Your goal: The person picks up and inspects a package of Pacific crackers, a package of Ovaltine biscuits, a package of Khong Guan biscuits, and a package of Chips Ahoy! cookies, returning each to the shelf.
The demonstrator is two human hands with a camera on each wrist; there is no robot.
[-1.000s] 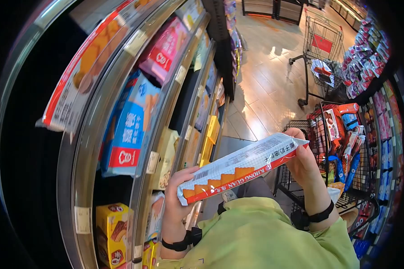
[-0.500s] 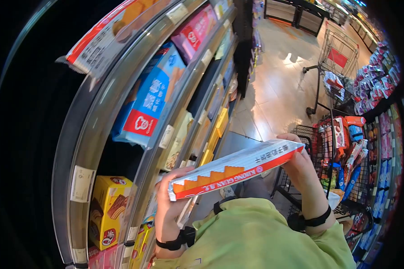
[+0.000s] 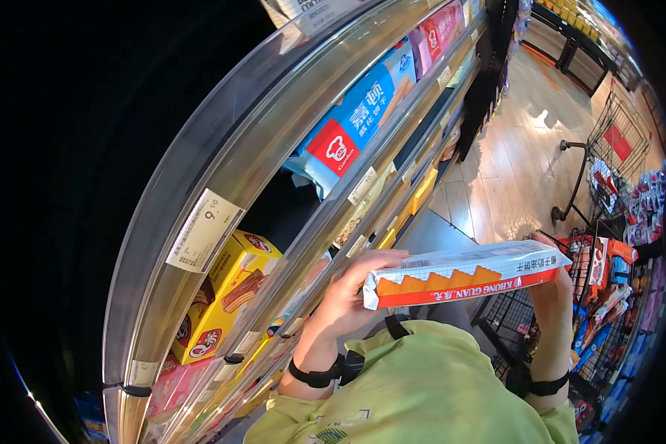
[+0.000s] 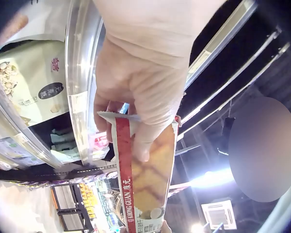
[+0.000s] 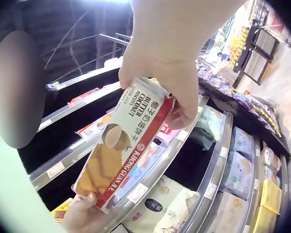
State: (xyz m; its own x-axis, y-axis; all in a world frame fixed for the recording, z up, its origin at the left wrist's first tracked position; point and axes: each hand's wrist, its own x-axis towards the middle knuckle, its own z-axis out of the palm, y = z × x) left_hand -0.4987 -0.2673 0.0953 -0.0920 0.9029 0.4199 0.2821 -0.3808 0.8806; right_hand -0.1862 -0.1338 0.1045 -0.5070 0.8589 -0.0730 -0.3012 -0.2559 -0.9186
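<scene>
A long pack of Khong Guan butter coconut biscuits (image 3: pixel 451 285), white and red with a biscuit picture, is held across the front of the body. My left hand (image 3: pixel 351 288) grips its left end, and in the left wrist view the thumb of that hand (image 4: pixel 143 82) lies along the printed face. At the opposite end my right hand (image 3: pixel 555 285) grips the pack, its fingers partly hidden behind. The right wrist view shows the printed front of the biscuit pack (image 5: pixel 121 141) between both hands.
On the left, shelves bear a blue Garden wafer pack (image 3: pixel 359 118), a yellow box (image 3: pixel 229 296) and a price tag (image 3: pixel 205 229). A loaded black shopping cart (image 3: pixel 514 322) stands at the right, with another cart (image 3: pixel 614 140) farther along the aisle floor (image 3: pixel 488 177).
The head view has turned left, shifting shelves, carts and pack rightward in it. Held in both hands throughout, the biscuit pack has tilted so its side shows more and lies more level.
</scene>
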